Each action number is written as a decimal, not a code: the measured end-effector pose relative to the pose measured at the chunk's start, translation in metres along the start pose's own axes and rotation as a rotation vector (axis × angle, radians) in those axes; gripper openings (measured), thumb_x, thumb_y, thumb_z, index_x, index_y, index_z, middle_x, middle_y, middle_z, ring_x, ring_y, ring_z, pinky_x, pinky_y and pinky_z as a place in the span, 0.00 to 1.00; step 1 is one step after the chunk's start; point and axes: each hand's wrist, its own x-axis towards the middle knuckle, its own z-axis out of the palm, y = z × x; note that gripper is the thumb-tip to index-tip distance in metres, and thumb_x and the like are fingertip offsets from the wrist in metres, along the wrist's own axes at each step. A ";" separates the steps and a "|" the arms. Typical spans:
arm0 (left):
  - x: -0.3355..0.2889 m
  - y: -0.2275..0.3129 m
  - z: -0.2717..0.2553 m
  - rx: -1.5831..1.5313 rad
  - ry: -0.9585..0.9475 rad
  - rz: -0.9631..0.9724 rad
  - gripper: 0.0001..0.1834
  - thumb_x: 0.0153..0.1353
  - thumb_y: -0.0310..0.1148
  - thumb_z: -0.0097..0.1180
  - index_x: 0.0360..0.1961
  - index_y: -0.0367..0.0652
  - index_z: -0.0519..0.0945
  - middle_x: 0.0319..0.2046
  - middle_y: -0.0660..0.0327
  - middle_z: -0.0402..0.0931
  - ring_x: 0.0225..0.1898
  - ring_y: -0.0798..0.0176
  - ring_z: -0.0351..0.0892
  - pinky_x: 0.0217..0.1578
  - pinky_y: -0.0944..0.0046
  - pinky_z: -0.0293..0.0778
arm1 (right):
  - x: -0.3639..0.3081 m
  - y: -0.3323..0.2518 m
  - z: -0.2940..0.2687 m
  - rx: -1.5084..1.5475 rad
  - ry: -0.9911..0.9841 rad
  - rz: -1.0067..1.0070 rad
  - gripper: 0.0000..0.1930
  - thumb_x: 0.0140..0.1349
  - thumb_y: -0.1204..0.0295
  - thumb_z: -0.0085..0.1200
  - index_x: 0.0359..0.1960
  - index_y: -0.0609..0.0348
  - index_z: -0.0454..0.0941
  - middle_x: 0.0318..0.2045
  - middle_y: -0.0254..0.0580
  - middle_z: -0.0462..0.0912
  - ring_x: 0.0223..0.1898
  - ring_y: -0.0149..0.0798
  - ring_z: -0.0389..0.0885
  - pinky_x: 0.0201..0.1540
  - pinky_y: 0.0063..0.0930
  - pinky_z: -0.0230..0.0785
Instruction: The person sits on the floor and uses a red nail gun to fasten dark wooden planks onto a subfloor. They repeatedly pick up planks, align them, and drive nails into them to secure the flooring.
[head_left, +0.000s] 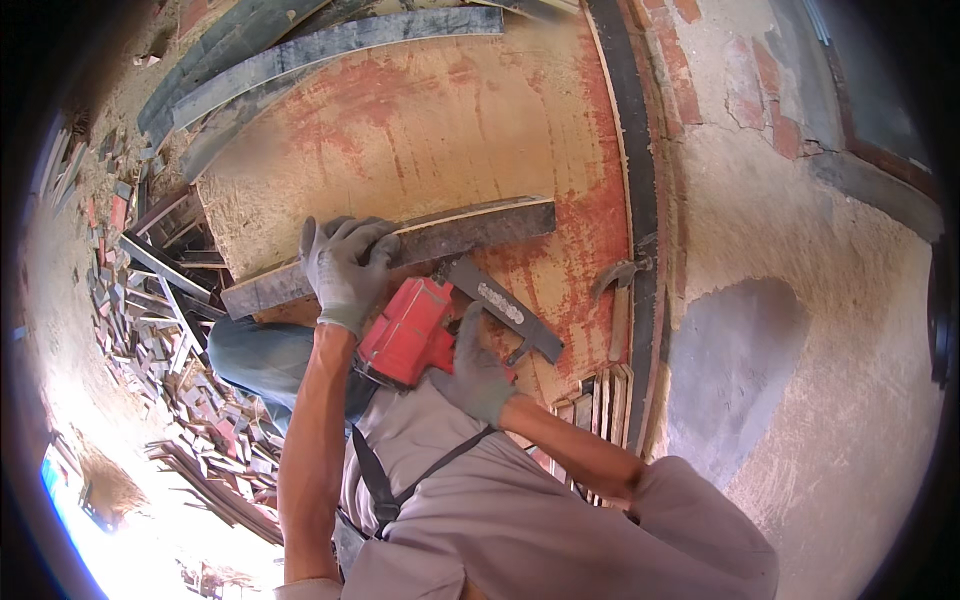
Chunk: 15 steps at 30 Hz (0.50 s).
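My left hand [348,268], in a grey work glove, has its fingers curled over the far edge of a dark-faced wooden strip [480,231]. The strip stands on its narrow side across a worn wooden panel [400,140] with red stains. In my gloved right hand [478,378] is the handle of a red nail gun [405,330] with a dark grey magazine [505,308] pointing off to the right. The gun's nose is close to the near face of the strip; I cannot tell whether they touch.
A hammer [618,300] lies along the panel's right side, beside a long dark beam [640,180]. Curved dark boards [340,45] rest at the far left. Scrap wood pieces [165,330] are heaped on the left. Several thin slats [605,400] stand near my right elbow.
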 end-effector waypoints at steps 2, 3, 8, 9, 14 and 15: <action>-0.001 -0.002 0.000 0.000 0.010 0.015 0.07 0.53 0.40 0.64 0.33 0.56 0.88 0.37 0.69 0.85 0.46 0.58 0.77 0.66 0.46 0.53 | 0.002 -0.006 0.006 0.169 -0.002 0.054 0.51 0.53 0.65 0.61 0.71 0.66 0.37 0.48 0.64 0.77 0.51 0.62 0.78 0.53 0.48 0.70; -0.004 -0.001 -0.001 0.011 -0.001 0.012 0.07 0.53 0.40 0.64 0.33 0.56 0.88 0.37 0.69 0.85 0.46 0.58 0.77 0.66 0.46 0.53 | 0.000 -0.005 0.001 0.251 -0.044 0.113 0.51 0.52 0.66 0.61 0.72 0.64 0.39 0.48 0.64 0.78 0.51 0.62 0.78 0.53 0.48 0.70; -0.001 -0.001 -0.002 0.013 0.024 0.005 0.06 0.53 0.40 0.64 0.32 0.57 0.88 0.37 0.70 0.85 0.46 0.59 0.77 0.67 0.47 0.53 | -0.018 -0.014 -0.097 0.176 -0.174 0.074 0.43 0.52 0.63 0.64 0.68 0.59 0.55 0.50 0.60 0.78 0.51 0.59 0.79 0.55 0.46 0.70; -0.001 0.000 -0.003 0.016 0.020 -0.009 0.06 0.53 0.39 0.65 0.32 0.56 0.88 0.37 0.71 0.85 0.46 0.59 0.77 0.66 0.47 0.54 | -0.024 -0.004 -0.113 0.187 -0.099 -0.073 0.39 0.54 0.64 0.64 0.66 0.59 0.59 0.52 0.57 0.78 0.53 0.56 0.79 0.56 0.45 0.70; -0.002 -0.003 0.000 0.005 0.024 0.004 0.06 0.53 0.39 0.65 0.32 0.56 0.88 0.37 0.71 0.85 0.46 0.59 0.77 0.66 0.46 0.54 | -0.053 0.043 -0.174 0.310 0.145 0.229 0.07 0.60 0.70 0.61 0.35 0.58 0.78 0.24 0.35 0.78 0.25 0.32 0.76 0.31 0.28 0.70; -0.002 -0.003 -0.001 0.008 0.029 0.006 0.06 0.53 0.40 0.65 0.32 0.56 0.88 0.37 0.71 0.85 0.46 0.59 0.77 0.66 0.46 0.54 | -0.039 0.016 -0.199 0.464 0.135 0.293 0.06 0.60 0.70 0.60 0.31 0.58 0.77 0.21 0.35 0.76 0.22 0.31 0.74 0.28 0.27 0.68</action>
